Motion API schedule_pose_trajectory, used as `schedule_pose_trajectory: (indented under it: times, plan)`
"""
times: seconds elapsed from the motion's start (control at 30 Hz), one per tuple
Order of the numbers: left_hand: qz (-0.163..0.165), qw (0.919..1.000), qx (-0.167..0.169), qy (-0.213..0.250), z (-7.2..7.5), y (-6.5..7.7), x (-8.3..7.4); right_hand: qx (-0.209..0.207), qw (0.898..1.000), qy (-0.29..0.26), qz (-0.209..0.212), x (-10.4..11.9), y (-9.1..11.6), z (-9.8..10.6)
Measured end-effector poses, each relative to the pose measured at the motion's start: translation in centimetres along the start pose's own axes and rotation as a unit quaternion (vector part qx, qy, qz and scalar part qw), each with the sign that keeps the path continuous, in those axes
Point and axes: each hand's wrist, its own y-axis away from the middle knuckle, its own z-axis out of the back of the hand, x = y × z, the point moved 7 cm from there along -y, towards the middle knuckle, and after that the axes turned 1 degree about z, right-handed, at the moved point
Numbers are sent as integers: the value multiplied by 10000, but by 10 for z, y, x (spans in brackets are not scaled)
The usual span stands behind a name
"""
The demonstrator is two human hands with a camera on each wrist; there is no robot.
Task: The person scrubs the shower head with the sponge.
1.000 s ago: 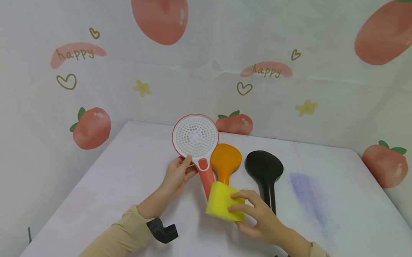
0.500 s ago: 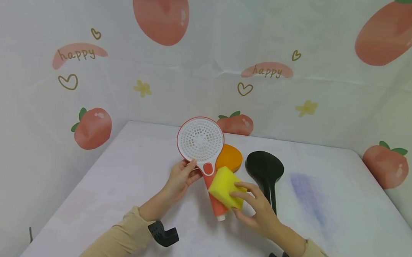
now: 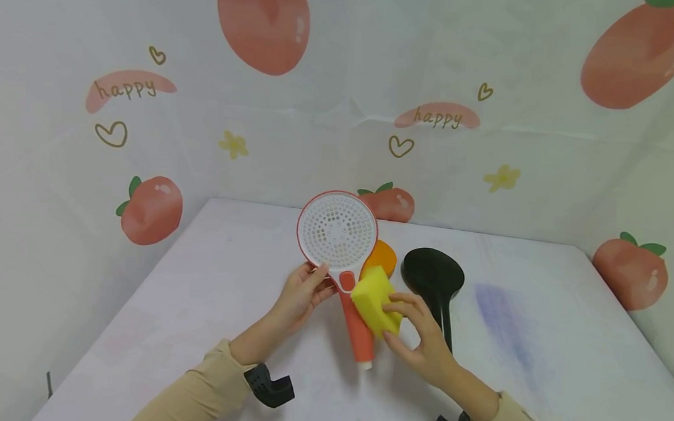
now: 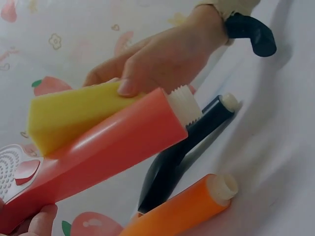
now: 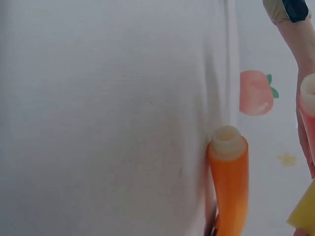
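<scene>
The left hand (image 3: 304,297) holds a red-and-white shower head (image 3: 343,261) while the right hand (image 3: 434,346) sets a yellow sponge (image 3: 375,300) against its handle

The left hand grips the red-and-white shower head at the neck, thumb on the front where the white face narrows. The piece is held up over the white table (image 3: 226,281), its round nozzle face turned toward the head camera and its red handle slanting down to a white threaded end. The right hand pinches the yellow sponge between thumb and fingers; in the left wrist view the sponge lies along the handle, touching it, with one end near the red button (image 3: 347,280).

Behind these, an orange shower head (image 3: 384,258) rests on the table, partly hidden. Just to its right lies a black shower head (image 3: 433,271), its handle running down behind the right hand. The left wrist view shows pale ends on both handles. A blue-purple smudge (image 3: 501,324) marks the table farther right. Tan sleeves (image 3: 211,374) cover the forearms, and a black device (image 3: 269,386) sits at each wrist. Beyond the table, a pale backdrop (image 3: 317,140) carries printed red fruit, yellow flowers, hearts and the word "happy"
</scene>
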Motion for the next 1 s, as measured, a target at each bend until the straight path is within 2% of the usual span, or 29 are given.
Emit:
schedule_pose_trajectory:
  times: [0.2, 0.43, 0.63, 0.8, 1.0]
  plan:
    - [-122, 9992, -316, 222, 10, -6, -3, 513, 9985, -124, 107, -4, 14, -7]
    - [-248, 9953, -676, 645, 19, -6, -10, 787, 9961, 28, 404, -2, 22, -7]
    - [-318, 9942, -678, 770, 18, -3, -14, 751, 9960, 190, 456, 1, 20, -4]
    - [-167, 9942, -618, 867, 15, -1, -9, 647, 9969, 75, 438, 1, 17, -5]
    - [-117, 9966, -450, 679, 10, -2, -2, 483, 9979, -25, 421, -2, 13, -6]
